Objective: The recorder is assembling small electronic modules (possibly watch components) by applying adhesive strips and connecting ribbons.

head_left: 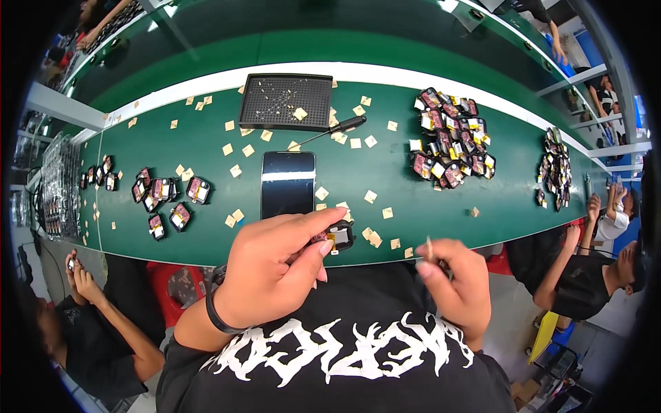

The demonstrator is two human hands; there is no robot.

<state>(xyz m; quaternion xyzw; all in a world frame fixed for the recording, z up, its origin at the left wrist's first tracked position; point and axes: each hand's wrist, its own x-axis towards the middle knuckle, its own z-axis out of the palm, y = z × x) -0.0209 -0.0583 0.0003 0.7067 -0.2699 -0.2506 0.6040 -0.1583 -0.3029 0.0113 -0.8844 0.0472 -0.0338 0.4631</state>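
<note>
Near the table's front edge, my left hand [272,265] grips a small black-cased electronic module [341,237] between thumb and fingers. A silvery-white block, a yellow strip and a bit of reddish board show in its case; my fingers cover its left side. To the right, apart from the module, my right hand [458,282] pinches a small thin beige piece [429,248] between thumb and forefinger. That piece is seen nearly edge-on and slightly blurred. Just beyond my left hand lies a dark-screened phone [288,182].
On the green table [385,162] stand a black perforated tray [286,120] and a screwdriver [348,124]. Small beige squares [370,196] lie scattered. Similar modules are heaped at right [451,138], far right [555,168] and left [162,189]. Clear plastic trays [60,186] are stacked far left. Co-workers sit on both sides.
</note>
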